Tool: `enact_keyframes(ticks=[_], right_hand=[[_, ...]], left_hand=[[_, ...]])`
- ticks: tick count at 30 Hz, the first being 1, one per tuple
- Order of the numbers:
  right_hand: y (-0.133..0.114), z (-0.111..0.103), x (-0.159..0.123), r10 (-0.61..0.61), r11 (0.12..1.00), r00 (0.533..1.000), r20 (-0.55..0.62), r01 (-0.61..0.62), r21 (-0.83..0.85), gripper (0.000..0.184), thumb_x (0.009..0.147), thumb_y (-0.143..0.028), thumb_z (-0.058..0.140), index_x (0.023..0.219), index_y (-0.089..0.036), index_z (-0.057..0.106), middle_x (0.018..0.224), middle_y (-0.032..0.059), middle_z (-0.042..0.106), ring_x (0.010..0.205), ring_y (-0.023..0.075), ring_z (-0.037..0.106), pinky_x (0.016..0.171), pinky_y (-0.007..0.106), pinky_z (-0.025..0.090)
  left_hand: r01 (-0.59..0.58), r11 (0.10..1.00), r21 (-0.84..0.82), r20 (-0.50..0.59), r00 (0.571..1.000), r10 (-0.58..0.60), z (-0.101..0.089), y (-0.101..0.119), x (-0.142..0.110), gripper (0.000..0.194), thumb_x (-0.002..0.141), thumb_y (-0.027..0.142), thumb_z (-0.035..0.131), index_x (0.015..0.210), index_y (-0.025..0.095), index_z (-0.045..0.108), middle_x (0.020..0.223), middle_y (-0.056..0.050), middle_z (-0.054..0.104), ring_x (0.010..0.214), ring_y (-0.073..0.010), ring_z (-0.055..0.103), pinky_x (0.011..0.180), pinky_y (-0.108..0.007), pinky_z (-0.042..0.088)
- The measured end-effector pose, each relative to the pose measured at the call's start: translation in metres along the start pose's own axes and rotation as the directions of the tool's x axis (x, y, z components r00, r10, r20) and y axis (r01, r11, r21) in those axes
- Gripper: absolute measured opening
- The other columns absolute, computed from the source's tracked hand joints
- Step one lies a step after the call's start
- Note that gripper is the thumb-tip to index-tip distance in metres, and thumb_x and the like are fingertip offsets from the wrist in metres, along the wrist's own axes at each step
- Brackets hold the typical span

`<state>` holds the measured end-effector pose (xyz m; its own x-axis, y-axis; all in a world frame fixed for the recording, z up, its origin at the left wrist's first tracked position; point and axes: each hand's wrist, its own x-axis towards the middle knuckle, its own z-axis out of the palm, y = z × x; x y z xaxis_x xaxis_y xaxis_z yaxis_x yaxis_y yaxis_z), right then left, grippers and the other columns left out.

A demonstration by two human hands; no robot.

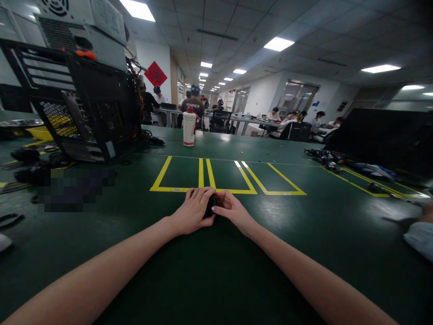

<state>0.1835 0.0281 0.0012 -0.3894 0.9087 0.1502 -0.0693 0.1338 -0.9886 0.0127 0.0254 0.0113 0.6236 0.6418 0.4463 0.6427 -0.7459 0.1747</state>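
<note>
Between my two hands is a small black object (211,206), mostly covered by fingers, so its exact kind does not show. My left hand (193,210) wraps over its left side and top, fingers closed round it. From the right, my right hand (234,211) pinches its other side with thumb and fingers. Both hands are low over the green table (216,280), just in front of several yellow tape outlines (233,191).
An open black computer case (98,113) stands at left with a grey metal unit (104,31) on top. A white bottle (189,130) stands behind the tape. Cables (326,158) and a dark monitor (382,135) are at right. Another person's arm (421,234) reaches in at the right edge.
</note>
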Motion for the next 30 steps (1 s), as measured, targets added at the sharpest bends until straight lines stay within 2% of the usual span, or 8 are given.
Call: enact_keyframes(ticks=[2,7,12,14,19,25,30], right_hand=[[-0.0005,0.0006,-0.0005,-0.019,1.0,1.0,0.013,0.019,0.011,0.036,0.063,-0.019,0.066,0.095,-0.022,0.05,0.102,0.0015,0.054,0.099,0.0151,0.052,0.092,0.035,0.039],[0.0,0.0025,-0.0002,-0.056,0.998,0.998,-0.04,0.056,-0.013,0.021,0.07,-0.025,0.06,0.089,-0.022,0.051,0.092,0.0001,0.056,0.092,0.0136,0.054,0.087,0.033,0.041],[0.0027,0.0006,0.0015,-0.005,0.999,0.996,-0.085,0.0,-0.049,0.029,0.07,-0.028,0.061,0.097,-0.021,0.052,0.099,0.0031,0.056,0.094,0.0157,0.053,0.088,0.035,0.04],[0.003,-0.0005,0.0015,0.018,0.999,0.997,-0.074,-0.021,-0.05,0.03,0.07,-0.028,0.06,0.097,-0.02,0.052,0.1,0.0039,0.056,0.094,0.016,0.053,0.089,0.036,0.04],[-0.0002,0.0006,-0.0012,-0.019,1.0,1.0,-0.017,0.019,0.0,0.035,0.064,-0.021,0.066,0.095,-0.022,0.05,0.1,0.0021,0.055,0.098,0.0157,0.053,0.09,0.036,0.04],[-0.0011,0.0017,-0.0014,-0.053,0.998,0.997,-0.06,0.051,-0.042,0.023,0.07,-0.027,0.06,0.092,-0.022,0.052,0.096,0.0013,0.056,0.095,0.0148,0.052,0.089,0.035,0.039],[0.0016,-0.0013,0.0018,0.015,0.998,0.996,-0.083,-0.02,-0.061,0.031,0.07,-0.029,0.06,0.1,-0.021,0.053,0.101,0.004,0.056,0.096,0.0167,0.052,0.09,0.037,0.038]], left_hand=[[0.002,1.0,0.006,-0.005,1.0,-0.002,0.0005,0.0002,0.0003,0.059,0.074,0.032,0.051,0.123,0.016,0.024,0.121,-0.012,0.039,0.109,-0.0256,0.039,0.093,-0.045,0.027],[-0.001,1.0,0.021,-0.024,1.0,0.002,0.0027,-0.0006,0.0004,0.06,0.073,0.032,0.052,0.123,0.015,0.023,0.121,-0.013,0.039,0.109,-0.0264,0.039,0.093,-0.045,0.027],[0.008,1.0,0.014,-0.027,1.0,-0.008,0.0027,-0.0005,0.0002,0.059,0.074,0.031,0.052,0.123,0.015,0.023,0.12,-0.012,0.04,0.109,-0.0258,0.039,0.094,-0.045,0.026],[0.009,1.0,0.01,-0.024,1.0,-0.008,0.0023,-0.0001,0.0001,0.059,0.074,0.032,0.052,0.123,0.015,0.023,0.12,-0.012,0.04,0.109,-0.0256,0.039,0.094,-0.045,0.026],[0.008,1.0,-0.002,-0.011,1.0,-0.008,0.0011,0.0008,0.0004,0.057,0.073,0.031,0.052,0.122,0.016,0.025,0.119,-0.012,0.041,0.108,-0.0254,0.04,0.093,-0.045,0.027],[0.011,1.0,-0.008,-0.013,1.0,-0.011,0.0003,0.0011,0.0008,0.056,0.074,0.032,0.052,0.121,0.017,0.026,0.119,-0.011,0.04,0.108,-0.0255,0.04,0.093,-0.045,0.027],[0.015,1.0,-0.008,-0.014,1.0,-0.015,-0.0002,0.0012,0.0007,0.056,0.074,0.033,0.051,0.122,0.016,0.025,0.121,-0.012,0.039,0.11,-0.0252,0.039,0.094,-0.045,0.026]])
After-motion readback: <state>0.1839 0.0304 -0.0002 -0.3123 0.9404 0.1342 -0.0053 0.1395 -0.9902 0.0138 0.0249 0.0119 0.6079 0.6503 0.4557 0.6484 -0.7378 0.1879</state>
